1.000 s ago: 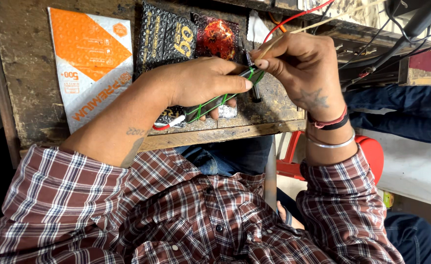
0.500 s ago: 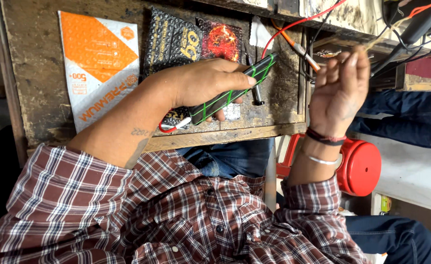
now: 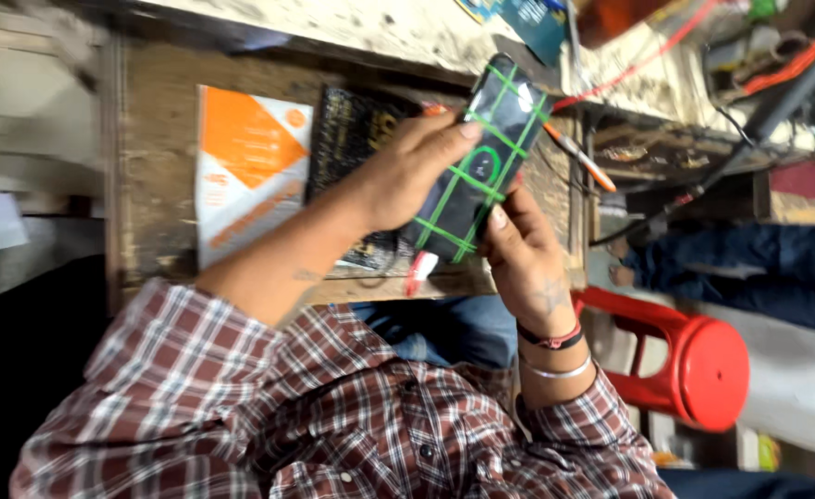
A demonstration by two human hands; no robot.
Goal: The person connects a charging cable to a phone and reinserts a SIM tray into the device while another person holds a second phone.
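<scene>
Both hands hold up a black phone (image 3: 477, 162) wrapped in crossing bands of green tape, its flat face turned toward me. My left hand (image 3: 407, 176) grips its left edge, fingertips reaching the top. From below and the right, my right hand (image 3: 518, 254) supports it with the thumb pressed on its lower edge. That wrist wears a red thread and a thin bangle. A small red and white piece (image 3: 421, 270) hangs under the phone.
A worn wooden bench (image 3: 158, 139) carries an orange and white packet (image 3: 245, 176) and a black printed packet (image 3: 352, 139). An orange-tipped probe (image 3: 578, 157) with a red wire lies right of the phone. A red stool (image 3: 694, 356) and another person's legs (image 3: 731, 268) are at right.
The phone has risen off the bench and turned its face toward me. My right hand let go of the wired probe and came onto the phone's lower edge.
</scene>
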